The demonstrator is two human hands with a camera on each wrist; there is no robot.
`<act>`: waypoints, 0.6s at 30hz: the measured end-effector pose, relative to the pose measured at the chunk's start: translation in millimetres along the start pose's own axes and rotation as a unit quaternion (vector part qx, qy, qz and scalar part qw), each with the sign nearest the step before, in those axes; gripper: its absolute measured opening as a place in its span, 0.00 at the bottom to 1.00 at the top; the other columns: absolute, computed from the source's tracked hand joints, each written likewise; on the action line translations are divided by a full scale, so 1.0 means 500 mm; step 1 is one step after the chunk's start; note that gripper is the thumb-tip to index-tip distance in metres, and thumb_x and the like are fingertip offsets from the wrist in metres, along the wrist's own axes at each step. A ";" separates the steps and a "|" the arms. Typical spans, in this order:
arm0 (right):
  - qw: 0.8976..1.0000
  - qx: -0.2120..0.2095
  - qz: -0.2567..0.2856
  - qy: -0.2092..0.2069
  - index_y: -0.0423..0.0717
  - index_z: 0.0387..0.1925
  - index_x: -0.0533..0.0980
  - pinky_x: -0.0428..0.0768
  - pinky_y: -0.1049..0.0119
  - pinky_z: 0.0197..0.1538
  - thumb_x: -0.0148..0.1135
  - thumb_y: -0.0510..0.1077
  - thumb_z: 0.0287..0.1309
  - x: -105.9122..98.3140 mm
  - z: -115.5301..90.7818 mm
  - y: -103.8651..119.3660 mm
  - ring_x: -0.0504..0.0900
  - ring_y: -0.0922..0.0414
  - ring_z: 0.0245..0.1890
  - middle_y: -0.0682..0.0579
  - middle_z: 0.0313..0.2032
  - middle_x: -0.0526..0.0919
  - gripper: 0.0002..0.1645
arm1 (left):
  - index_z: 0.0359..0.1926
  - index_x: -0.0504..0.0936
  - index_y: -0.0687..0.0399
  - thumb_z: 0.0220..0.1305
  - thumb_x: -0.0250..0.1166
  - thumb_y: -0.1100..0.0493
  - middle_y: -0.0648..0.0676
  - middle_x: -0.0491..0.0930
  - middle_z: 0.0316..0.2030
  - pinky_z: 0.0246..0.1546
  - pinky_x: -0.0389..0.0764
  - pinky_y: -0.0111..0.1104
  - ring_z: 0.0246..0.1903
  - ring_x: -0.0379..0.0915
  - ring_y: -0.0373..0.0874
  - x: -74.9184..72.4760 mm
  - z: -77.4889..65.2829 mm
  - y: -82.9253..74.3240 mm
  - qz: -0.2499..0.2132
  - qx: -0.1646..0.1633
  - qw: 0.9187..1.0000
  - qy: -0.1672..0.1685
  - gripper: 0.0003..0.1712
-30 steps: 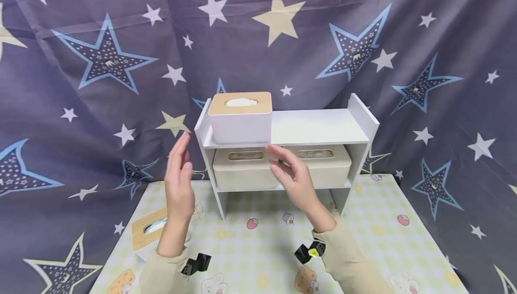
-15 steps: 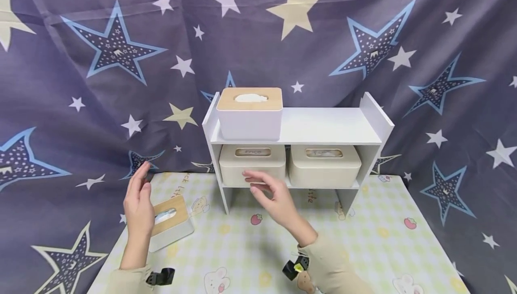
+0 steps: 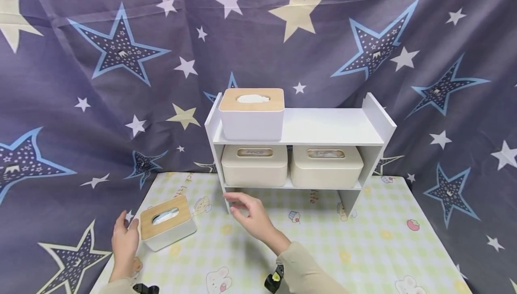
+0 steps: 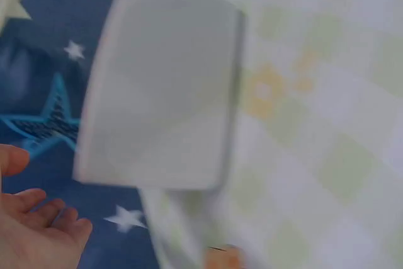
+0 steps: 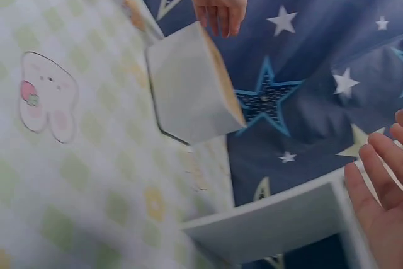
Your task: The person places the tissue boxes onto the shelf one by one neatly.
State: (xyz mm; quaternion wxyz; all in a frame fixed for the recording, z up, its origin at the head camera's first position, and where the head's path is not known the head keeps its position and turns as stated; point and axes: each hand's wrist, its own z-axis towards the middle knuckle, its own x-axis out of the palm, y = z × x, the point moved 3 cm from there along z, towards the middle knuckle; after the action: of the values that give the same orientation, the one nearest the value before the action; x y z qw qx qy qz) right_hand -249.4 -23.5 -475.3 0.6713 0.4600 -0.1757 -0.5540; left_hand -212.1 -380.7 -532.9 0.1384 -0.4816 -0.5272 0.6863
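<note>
A white tissue box with a wooden lid sits at an angle on the left of the table. Just left of it hovers my left hand, fingers loosely bent and holding nothing; in the left wrist view that hand is apart from the box's pale side. My right hand is in the air in front of the shelf's left leg, relaxed and holding nothing. In the right wrist view, the right hand's fingers are spread near the shelf edge, while the tissue box lies beyond.
A white two-tier shelf stands at the back. Another wooden-lidded tissue box occupies its top left. Two cream tissue boxes, left and right, fill the lower tier. A starry curtain hangs behind the checked tablecloth.
Both hands have moved down and left, away from the shelf. The left hand has come beside the tissue box on the table. The view has shifted slightly.
</note>
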 end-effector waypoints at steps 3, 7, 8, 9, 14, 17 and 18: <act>1.000 0.011 0.005 0.006 0.37 0.59 0.76 0.84 0.64 0.59 0.57 0.31 0.64 0.018 -0.004 -0.014 0.82 0.44 0.57 0.40 0.58 0.82 0.22 | 0.78 0.41 0.64 0.78 0.36 0.52 0.72 0.45 0.76 0.77 0.50 0.59 0.75 0.44 0.70 0.016 0.003 0.044 -0.027 -0.040 0.999 0.011 0.36; 0.999 0.030 0.010 0.015 0.35 0.60 0.75 0.83 0.55 0.60 0.57 0.30 0.63 0.040 -0.007 -0.029 0.80 0.42 0.60 0.39 0.60 0.80 0.23 | 0.77 0.40 0.67 0.79 0.33 0.52 0.73 0.45 0.76 0.77 0.51 0.58 0.75 0.43 0.71 0.032 0.002 0.075 -0.072 -0.055 0.996 0.017 0.35; 0.999 0.036 0.011 0.017 0.34 0.60 0.74 0.83 0.53 0.60 0.57 0.30 0.63 0.043 -0.007 -0.022 0.79 0.41 0.60 0.38 0.60 0.80 0.23 | 0.77 0.40 0.68 0.80 0.32 0.53 0.73 0.46 0.76 0.77 0.51 0.58 0.75 0.44 0.71 0.036 0.001 0.077 -0.080 -0.053 0.995 0.022 0.34; 0.999 0.043 0.009 0.019 0.34 0.60 0.74 0.83 0.54 0.61 0.57 0.30 0.63 0.049 -0.009 -0.026 0.79 0.42 0.61 0.38 0.60 0.80 0.23 | 0.77 0.42 0.68 0.80 0.32 0.52 0.73 0.47 0.75 0.76 0.52 0.58 0.74 0.44 0.71 0.038 0.000 0.079 -0.087 -0.052 0.994 0.028 0.34; 0.997 0.074 -0.003 0.030 0.38 0.62 0.74 0.82 0.57 0.62 0.57 0.33 0.63 0.076 -0.024 -0.050 0.79 0.45 0.62 0.43 0.62 0.79 0.25 | 0.77 0.46 0.66 0.80 0.30 0.47 0.73 0.47 0.75 0.74 0.55 0.61 0.73 0.46 0.73 0.045 -0.005 0.085 -0.076 -0.046 0.994 0.068 0.36; 0.995 0.090 -0.014 0.040 0.42 0.64 0.73 0.82 0.60 0.63 0.57 0.36 0.64 0.093 -0.034 -0.076 0.78 0.47 0.63 0.46 0.63 0.79 0.26 | 0.76 0.47 0.67 0.80 0.30 0.46 0.75 0.49 0.74 0.73 0.57 0.62 0.72 0.48 0.74 0.048 -0.007 0.085 -0.045 -0.036 0.996 0.072 0.36; 0.994 0.095 -0.020 0.044 0.42 0.64 0.73 0.82 0.60 0.63 0.57 0.36 0.64 0.097 -0.037 -0.081 0.78 0.48 0.63 0.46 0.63 0.79 0.26 | 0.76 0.48 0.67 0.80 0.31 0.47 0.75 0.50 0.73 0.72 0.59 0.62 0.72 0.50 0.74 0.049 -0.009 0.084 -0.037 -0.032 0.996 0.069 0.36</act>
State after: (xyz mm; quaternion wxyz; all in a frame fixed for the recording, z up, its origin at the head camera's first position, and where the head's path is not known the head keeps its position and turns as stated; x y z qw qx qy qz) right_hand -243.1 -58.2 -531.0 0.6205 0.5492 -0.1887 -0.5271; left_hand -207.3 -378.2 -581.3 0.1846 -0.5123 -0.5554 0.6285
